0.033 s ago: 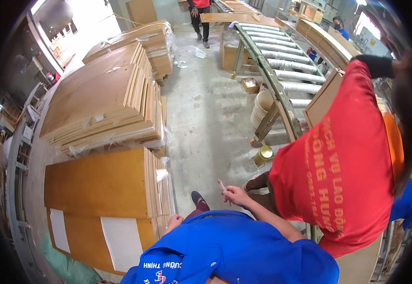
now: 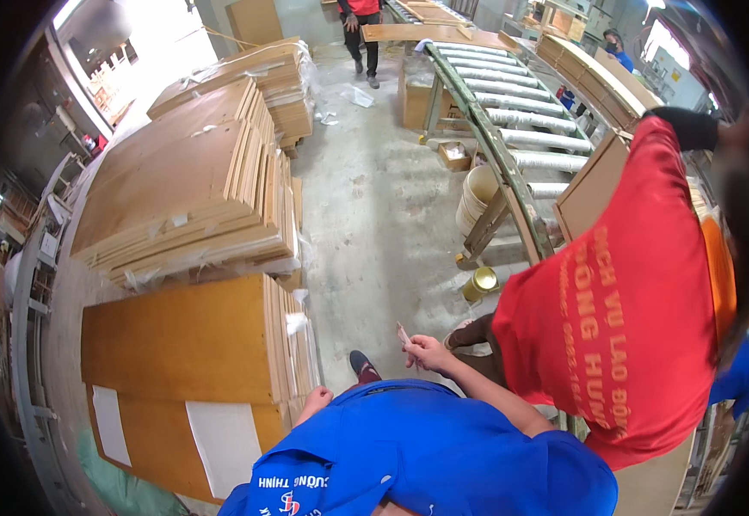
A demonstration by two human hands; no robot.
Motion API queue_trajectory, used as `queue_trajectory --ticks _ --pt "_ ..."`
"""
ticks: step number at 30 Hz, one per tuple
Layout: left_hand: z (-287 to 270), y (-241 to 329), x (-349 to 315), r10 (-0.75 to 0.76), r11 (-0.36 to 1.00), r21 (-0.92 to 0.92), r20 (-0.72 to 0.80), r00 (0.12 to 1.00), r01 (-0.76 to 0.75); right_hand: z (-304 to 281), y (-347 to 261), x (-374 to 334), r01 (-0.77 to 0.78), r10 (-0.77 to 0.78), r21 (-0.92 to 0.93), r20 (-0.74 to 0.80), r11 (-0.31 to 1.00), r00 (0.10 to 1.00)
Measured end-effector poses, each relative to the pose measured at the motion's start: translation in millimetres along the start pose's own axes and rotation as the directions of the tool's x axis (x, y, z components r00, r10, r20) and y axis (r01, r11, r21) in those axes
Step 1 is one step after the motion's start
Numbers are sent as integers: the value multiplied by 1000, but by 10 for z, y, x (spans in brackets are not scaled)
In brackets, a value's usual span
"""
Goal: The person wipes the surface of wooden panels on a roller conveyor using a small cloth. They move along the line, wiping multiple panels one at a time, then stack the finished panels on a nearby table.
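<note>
Near the middle of the view, my right hand is closed on a thin pale stick-like object that points up and away; its exact kind is too small to tell. My left hand is low at my side, its fingers curled into a fist. Whatever it might hold is hidden. It is nearest to a stack of brown wooden panels, apart from it. Two white sheets lie against the front of that stack. Beside my right arm stands a co-worker in a red shirt, back turned to me.
More panel stacks line the left side, partly wrapped in plastic. A roller conveyor runs along the right, with a white bucket and a gold can beside it. Another person stands at the far end of the concrete aisle.
The co-worker in red has shifted slightly to the right. My hands look the same, with the right one still closed on the pale object.
</note>
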State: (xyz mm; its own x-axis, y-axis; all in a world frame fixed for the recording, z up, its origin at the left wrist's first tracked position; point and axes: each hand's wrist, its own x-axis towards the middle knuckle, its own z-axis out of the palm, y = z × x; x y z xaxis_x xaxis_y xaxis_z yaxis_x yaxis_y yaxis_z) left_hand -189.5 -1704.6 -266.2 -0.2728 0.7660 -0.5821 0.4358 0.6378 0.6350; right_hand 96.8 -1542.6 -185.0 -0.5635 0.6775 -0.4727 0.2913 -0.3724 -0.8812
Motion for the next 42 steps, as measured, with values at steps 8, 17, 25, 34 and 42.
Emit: queue_trajectory --ticks 8,17,25,34,42 --pt "-993 641 1218 144 987 -97 199 969 -126 -211 -768 1218 -16 49 301 -103 954 993" --pt "-1085 999 1995 52 982 -190 332 942 13 -979 -669 2091 -211 302 561 -73 800 950" --pt "-1311 1724 2853 -28 984 177 211 977 -10 -3065 -1025 3177 33 365 760 -349 649 863" --pt "-1354 3121 3972 62 990 122 54 997 -68 -4724 -937 4050 137 573 846 -459 515 679" --pt "-1316 3735 4894 -23 997 76 113 993 14 -4378 -824 4675 -298 636 695 -293 654 714"
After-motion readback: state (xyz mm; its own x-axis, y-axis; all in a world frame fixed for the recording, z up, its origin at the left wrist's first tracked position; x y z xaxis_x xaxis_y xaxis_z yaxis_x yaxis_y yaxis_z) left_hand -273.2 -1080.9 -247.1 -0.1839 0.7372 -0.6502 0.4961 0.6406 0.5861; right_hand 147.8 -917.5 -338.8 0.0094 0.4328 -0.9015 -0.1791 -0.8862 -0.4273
